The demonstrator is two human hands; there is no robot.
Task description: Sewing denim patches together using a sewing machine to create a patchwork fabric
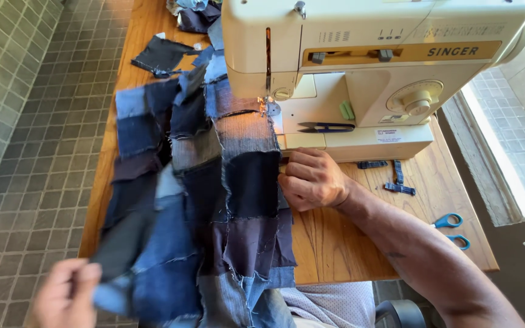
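A patchwork of blue and dark denim squares [202, 182] lies over the wooden table [335, 243] and runs under the needle of a cream sewing machine [366, 67]. My right hand [311, 179] rests at the patchwork's right edge, just in front of the machine bed, fingers curled on the fabric's seam edge. My left hand [68, 297], blurred at the lower left, grips the near left corner of the patchwork and lifts it off the table edge.
Black thread snips [326, 127] lie on the machine bed. Blue-handled scissors [454, 228] sit at the table's right edge. Small dark denim strips [396, 179] lie beside the machine. More denim scraps [162, 56] lie at the far left. Grey tiled floor [25, 152] spreads to the left.
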